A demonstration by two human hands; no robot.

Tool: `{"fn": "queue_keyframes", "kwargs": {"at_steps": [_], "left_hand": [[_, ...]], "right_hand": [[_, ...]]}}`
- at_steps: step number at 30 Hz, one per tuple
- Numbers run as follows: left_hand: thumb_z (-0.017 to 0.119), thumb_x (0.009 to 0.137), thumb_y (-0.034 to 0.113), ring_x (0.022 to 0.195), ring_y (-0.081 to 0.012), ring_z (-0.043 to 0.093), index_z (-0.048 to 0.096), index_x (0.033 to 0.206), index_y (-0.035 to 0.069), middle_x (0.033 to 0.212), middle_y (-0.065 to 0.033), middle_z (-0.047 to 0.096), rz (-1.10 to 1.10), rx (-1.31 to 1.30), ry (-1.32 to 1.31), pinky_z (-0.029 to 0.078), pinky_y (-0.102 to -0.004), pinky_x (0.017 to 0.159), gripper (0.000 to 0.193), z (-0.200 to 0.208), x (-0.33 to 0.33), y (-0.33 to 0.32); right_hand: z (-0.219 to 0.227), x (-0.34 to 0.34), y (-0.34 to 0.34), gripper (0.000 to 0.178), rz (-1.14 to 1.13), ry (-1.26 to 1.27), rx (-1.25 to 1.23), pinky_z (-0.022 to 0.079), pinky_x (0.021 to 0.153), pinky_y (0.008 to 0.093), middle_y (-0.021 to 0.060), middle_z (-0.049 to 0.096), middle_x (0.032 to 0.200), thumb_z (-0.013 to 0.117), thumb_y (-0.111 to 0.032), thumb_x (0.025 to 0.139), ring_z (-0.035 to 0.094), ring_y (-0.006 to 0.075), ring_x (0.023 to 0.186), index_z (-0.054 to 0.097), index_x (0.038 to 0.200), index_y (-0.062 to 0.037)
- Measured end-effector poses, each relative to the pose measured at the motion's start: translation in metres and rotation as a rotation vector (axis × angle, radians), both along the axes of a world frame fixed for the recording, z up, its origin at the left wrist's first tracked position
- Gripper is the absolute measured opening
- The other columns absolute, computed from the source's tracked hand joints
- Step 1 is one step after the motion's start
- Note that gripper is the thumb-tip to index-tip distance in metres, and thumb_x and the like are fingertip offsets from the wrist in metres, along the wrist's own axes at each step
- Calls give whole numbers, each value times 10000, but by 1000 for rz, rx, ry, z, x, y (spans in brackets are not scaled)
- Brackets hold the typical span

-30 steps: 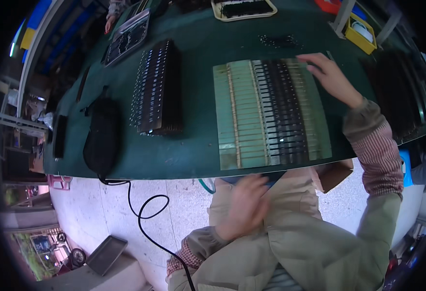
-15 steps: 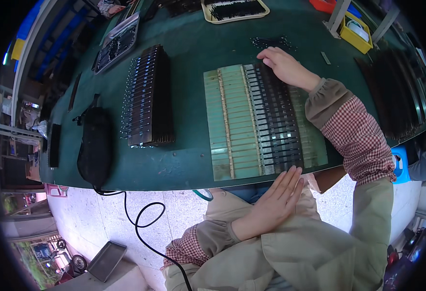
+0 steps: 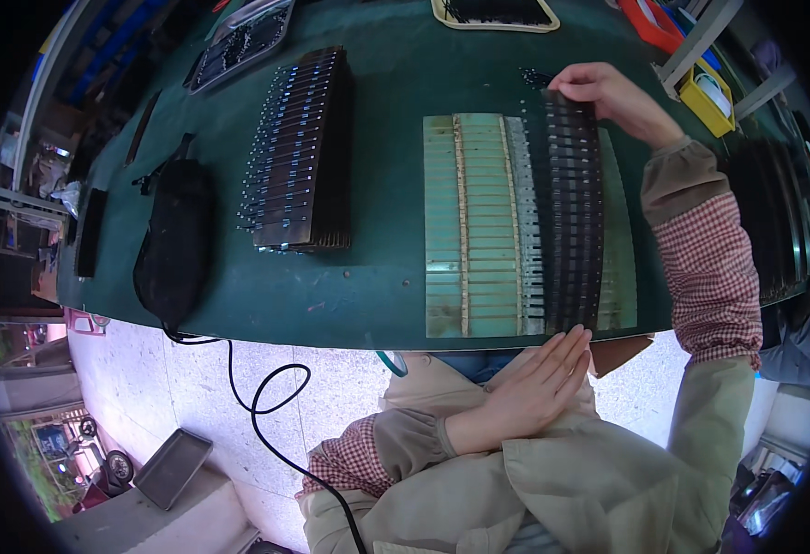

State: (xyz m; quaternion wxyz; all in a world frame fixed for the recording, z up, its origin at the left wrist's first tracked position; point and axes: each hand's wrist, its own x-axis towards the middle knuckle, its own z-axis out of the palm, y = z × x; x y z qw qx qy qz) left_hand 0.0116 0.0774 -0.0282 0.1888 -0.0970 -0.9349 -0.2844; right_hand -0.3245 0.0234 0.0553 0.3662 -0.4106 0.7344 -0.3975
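Observation:
A green ribbed board (image 3: 443, 231) lies near the table's front edge, with a pale toothed strip (image 3: 528, 212) along its middle. Over its right part runs a long dark strip (image 3: 575, 203) carrying rows of small dark pieces. At the far end of this strip, my right hand (image 3: 622, 100) closes thumb and fingers on it. My left hand (image 3: 539, 388) is at the near end, fingers stretched out side by side, tips touching the strip by the table edge. Its thumb is hidden.
Left of the board stands a stack of dark strips (image 3: 329, 157) with pins. A black pouch-like object (image 3: 179, 240) lies farther left. Metal tray (image 3: 262, 42), cream tray (image 3: 497, 28) and yellow bin (image 3: 706, 102) stand at the back. More dark strips (image 3: 765, 203) are at right.
My right hand has shifted right and now pinches the dark strip's far end. A dark gap shows between that strip and the pale toothed one. The whole view has also shifted.

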Motion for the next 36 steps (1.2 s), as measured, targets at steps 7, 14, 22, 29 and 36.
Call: {"fn": "queue_keyframes", "kwargs": {"at_steps": [7, 14, 22, 29, 36], "left_hand": [[556, 807, 53, 1080, -308, 538, 508, 1125, -80, 1201, -224, 511, -61, 398, 128, 426, -385, 938, 348, 9, 10, -8], [435, 954, 151, 724, -178, 582, 470, 1075, -9, 955, -213, 594, 69, 1699, -100, 484, -294, 673, 204, 19, 15, -38], [416, 971, 181, 574, -105, 530, 451, 862, 18, 754, -123, 612, 568, 1507, 322, 440, -237, 549, 199, 55, 35, -119], [456, 956, 191, 499, -93, 500, 497, 809, 9, 621, -78, 567, 870, 1336, 499, 409, -214, 485, 237, 60, 46, -174], [483, 944, 184, 460, -80, 475, 529, 784, -3, 572, -50, 537, 944, 1346, 418, 384, -197, 456, 250, 55, 42, -182]], "right_hand": [[43, -14, 24, 219, -52, 4, -72, 497, 680, 200, -1, 595, 887, 562, -192, 889, 574, 56, 793, 592, 1021, -20], [45, -17, -7, 268, -90, -208, -176, 519, 732, 242, 18, 619, 946, 566, -164, 885, 607, 76, 807, 580, 1089, 9], [31, 25, -116, 332, 142, -275, -355, 435, 912, 282, 76, 589, 1115, 528, -183, 906, 560, 130, 1023, 542, 1176, 10], [30, 70, -206, 343, 260, -108, -399, 338, 1007, 296, 67, 537, 1221, 467, -172, 927, 471, 152, 1163, 511, 1228, -14], [0, 73, -239, 342, 306, -50, -376, 318, 1022, 292, 58, 528, 1244, 445, -158, 931, 463, 150, 1177, 507, 1237, -21]]}}
